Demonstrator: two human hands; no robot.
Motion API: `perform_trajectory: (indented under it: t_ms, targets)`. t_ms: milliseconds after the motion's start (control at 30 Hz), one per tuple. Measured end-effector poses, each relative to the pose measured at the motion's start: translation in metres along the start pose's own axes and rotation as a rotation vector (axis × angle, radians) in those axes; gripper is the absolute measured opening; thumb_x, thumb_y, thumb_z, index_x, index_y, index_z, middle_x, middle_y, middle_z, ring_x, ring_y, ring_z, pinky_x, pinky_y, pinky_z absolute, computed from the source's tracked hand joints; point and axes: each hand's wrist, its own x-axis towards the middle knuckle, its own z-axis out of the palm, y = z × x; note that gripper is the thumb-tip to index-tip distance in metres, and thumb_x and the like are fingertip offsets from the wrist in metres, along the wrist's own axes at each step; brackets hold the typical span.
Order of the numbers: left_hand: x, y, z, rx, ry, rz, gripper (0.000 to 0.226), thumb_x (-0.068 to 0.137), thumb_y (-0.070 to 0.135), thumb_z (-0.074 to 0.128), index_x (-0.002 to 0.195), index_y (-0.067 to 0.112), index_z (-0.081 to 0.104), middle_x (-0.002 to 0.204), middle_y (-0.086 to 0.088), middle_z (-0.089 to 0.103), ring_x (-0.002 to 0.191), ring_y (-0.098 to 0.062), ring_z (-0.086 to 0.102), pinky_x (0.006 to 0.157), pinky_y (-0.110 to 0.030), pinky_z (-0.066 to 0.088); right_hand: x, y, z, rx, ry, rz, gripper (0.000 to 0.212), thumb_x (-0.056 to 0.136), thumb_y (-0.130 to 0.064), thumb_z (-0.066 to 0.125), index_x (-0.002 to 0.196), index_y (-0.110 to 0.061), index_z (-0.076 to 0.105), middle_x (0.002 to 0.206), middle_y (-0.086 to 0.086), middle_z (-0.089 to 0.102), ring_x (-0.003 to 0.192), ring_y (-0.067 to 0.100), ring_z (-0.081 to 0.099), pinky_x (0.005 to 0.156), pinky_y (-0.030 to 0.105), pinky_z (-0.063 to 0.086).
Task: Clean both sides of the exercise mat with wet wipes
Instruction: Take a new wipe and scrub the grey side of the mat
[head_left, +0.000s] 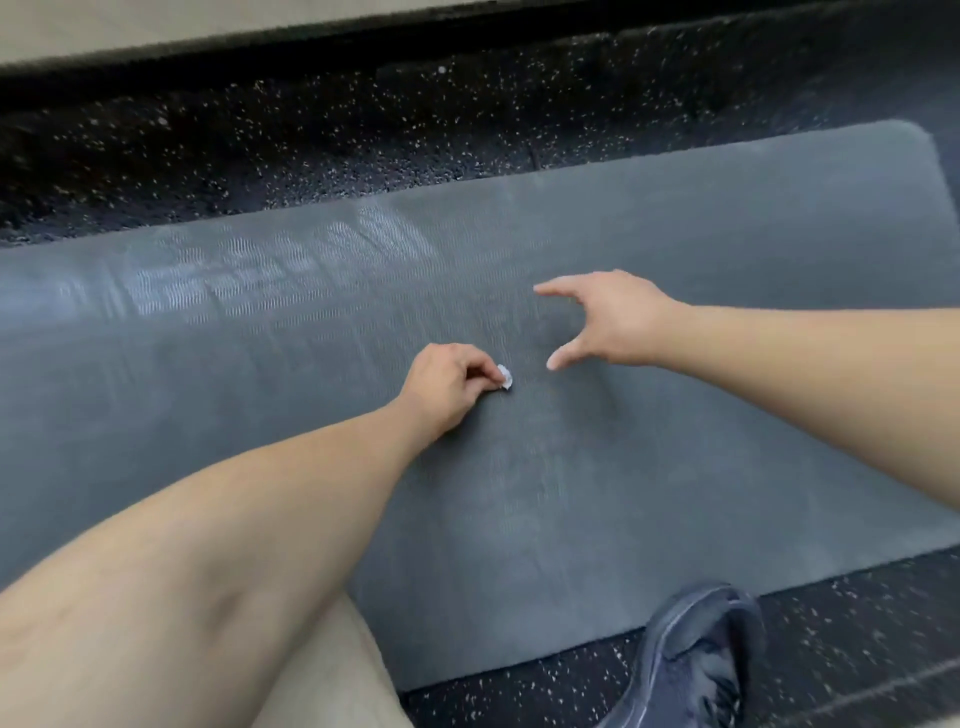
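Grey exercise mat (649, 457) lies flat on the speckled black rubber floor (311, 135), one rounded corner visible far beyond the right-hand fingers; its ribbed surface carries pale shiny streaks away to the far left of the left-hand fingers, likely damp from wiping, though that is a guess. Wet wipe (505, 376): only a small white scrap of it shows, bunched tight, sitting at the tips of the left-hand fingers and touching the mat. Left hand (447, 387) has fingers curled, thumb and forefinger pinching the wipe, knuckles low over the mat; the balled grip probably concentrates pressure on one spot. Right hand (608, 319) hovers just beyond and to the right of the wipe, fingers spread wide, thumb and forefinger forming an open arc, holding nothing; whether it touches the mat cannot be told. It seems poised either to brace the mat against sliding or to take the wipe. Nearer than both hands: a bare knee and pale shorts at bottom left, a dark blue shoe (696, 660) planted on the floor at the mat's near edge. No brand, label or writing legible anywhere on mat, wipe or shoe.
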Motion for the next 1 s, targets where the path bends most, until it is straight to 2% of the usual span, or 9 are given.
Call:
perform_trajectory:
  t_ms: [67,100,200,267,367,567,800,900,1000]
  targets:
    - [-0.002,0.003,-0.002,-0.017,0.011,-0.002,0.004,0.082,0.026,0.082,0.085,0.027,0.081,0.093,0.01,0.077,0.09,-0.011,0.071,0.08,-0.02,0.047,-0.039,0.002,0.015,0.003,0.039,0.054,0.098,0.075,-0.055,0.09,0.159,-0.039,0.041,0.158,-0.004,0.052,0.116,0.025,0.06,0.103,0.031,0.043]
    - [-0.002,0.005,-0.003,-0.027,0.012,-0.018,0.004,0.082,0.027,0.083,0.085,0.027,0.081,0.092,0.009,0.077,0.09,-0.01,0.071,0.08,-0.019,0.046,-0.057,0.002,0.031,-0.012,-0.007,0.072,0.104,0.073,-0.057,0.09,0.161,-0.04,0.037,0.161,-0.002,0.048,0.122,0.024,0.059,0.105,0.032,0.043]
    - [-0.001,0.015,-0.006,-0.042,0.0,-0.088,0.006,0.08,0.032,0.084,0.083,0.028,0.081,0.09,0.01,0.078,0.09,-0.008,0.07,0.079,-0.017,0.045,-0.089,-0.001,0.094,-0.037,-0.191,0.175,0.14,0.063,-0.062,0.094,0.167,-0.042,0.003,0.177,0.004,-0.003,0.16,0.033,0.021,0.116,0.047,0.043]
    - [-0.002,0.018,-0.007,-0.03,-0.007,-0.1,0.006,0.08,0.032,0.084,0.084,0.028,0.081,0.091,0.009,0.078,0.09,-0.008,0.07,0.08,-0.016,0.045,-0.093,-0.002,0.134,-0.055,-0.235,0.223,0.155,0.059,-0.064,0.095,0.162,-0.046,-0.019,0.17,0.002,-0.034,0.161,0.042,-0.008,0.117,0.062,0.039]
    - [0.0,0.013,-0.008,0.054,-0.011,-0.045,0.007,0.082,0.032,0.082,0.087,0.027,0.081,0.093,0.009,0.078,0.091,-0.01,0.07,0.08,-0.016,0.044,-0.086,-0.004,0.182,-0.144,-0.201,0.19,0.159,0.056,-0.072,0.091,0.156,-0.05,-0.031,0.161,0.002,-0.05,0.155,0.051,-0.023,0.119,0.074,0.027]
    - [-0.026,0.021,0.01,0.138,0.015,0.041,0.006,0.084,0.033,0.079,0.089,0.031,0.081,0.093,0.011,0.078,0.091,-0.012,0.071,0.081,-0.021,0.047,-0.076,0.014,0.226,-0.214,-0.074,0.134,0.156,0.059,-0.082,0.082,0.155,-0.046,-0.035,0.158,0.006,-0.053,0.153,0.058,-0.021,0.115,0.073,0.033]
    - [-0.167,0.042,0.088,0.102,-0.309,0.421,0.014,0.094,0.02,0.066,0.093,0.03,0.075,0.097,0.012,0.07,0.084,-0.016,0.062,0.071,-0.033,0.054,-0.073,0.02,0.236,-0.204,-0.045,0.092,0.151,0.063,-0.087,0.075,0.155,-0.044,-0.036,0.158,0.008,-0.053,0.151,0.061,-0.023,0.114,0.075,0.034]
    - [-0.168,0.044,0.092,0.099,-0.173,0.428,0.012,0.095,0.016,0.067,0.095,0.024,0.076,0.101,0.007,0.068,0.086,-0.017,0.06,0.074,-0.029,0.052,-0.074,0.025,0.241,-0.239,-0.004,0.033,0.15,0.064,-0.088,0.073,0.156,-0.041,-0.036,0.16,0.011,-0.05,0.151,0.062,-0.021,0.114,0.076,0.033]
    - [-0.177,0.046,0.107,0.126,-0.032,0.321,0.011,0.095,0.017,0.068,0.096,0.025,0.075,0.104,0.009,0.068,0.084,-0.016,0.059,0.074,-0.03,0.052,-0.09,0.041,0.256,-0.315,0.007,-0.102,0.147,0.064,-0.093,0.068,0.155,-0.04,-0.035,0.161,0.011,-0.048,0.152,0.056,-0.028,0.121,0.076,0.01]
